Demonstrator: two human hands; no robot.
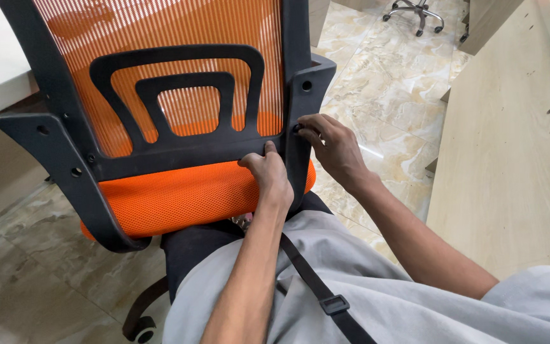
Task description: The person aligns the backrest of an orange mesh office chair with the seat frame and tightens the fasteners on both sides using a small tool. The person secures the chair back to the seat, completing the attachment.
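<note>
Right now both hands work at the back of an orange mesh office chair, which stands close in front of the person with its black plastic back frame facing them. The left hand presses against the lower bar of that frame, fingers curled together and the thumb pointing up along the frame's right upright. The right hand sits just to the right of the same upright, its fingertips pinched on a small dark screw or knob at a hole in the right armrest bracket; what exactly is pinched is too small to tell. On the far side of the frame from the hands, the left armrest bracket juts out with open holes in it. Below the frame, a black caster wheel rests on the marble-patterned floor. To the right of the chair stands a pale wooden panel.
</note>
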